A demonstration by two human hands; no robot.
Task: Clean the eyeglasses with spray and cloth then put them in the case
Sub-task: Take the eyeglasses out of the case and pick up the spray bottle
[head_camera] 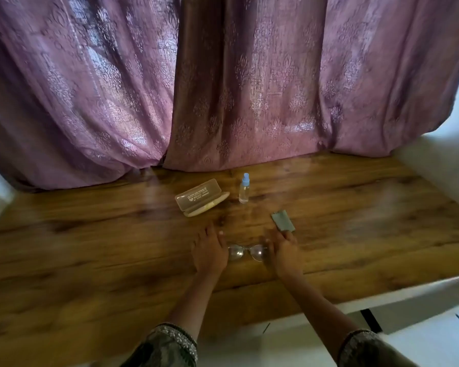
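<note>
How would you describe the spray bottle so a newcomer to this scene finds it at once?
On the wooden table, look toward the far edge, below the purple curtain. The spray bottle stands there, just right of the eyeglass case. It is the only upright thing: small, clear, with a light blue top.

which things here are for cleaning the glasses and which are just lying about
For the job: eyeglasses, spray bottle, cloth, open case.
Just there: curtain, wooden table.
</note>
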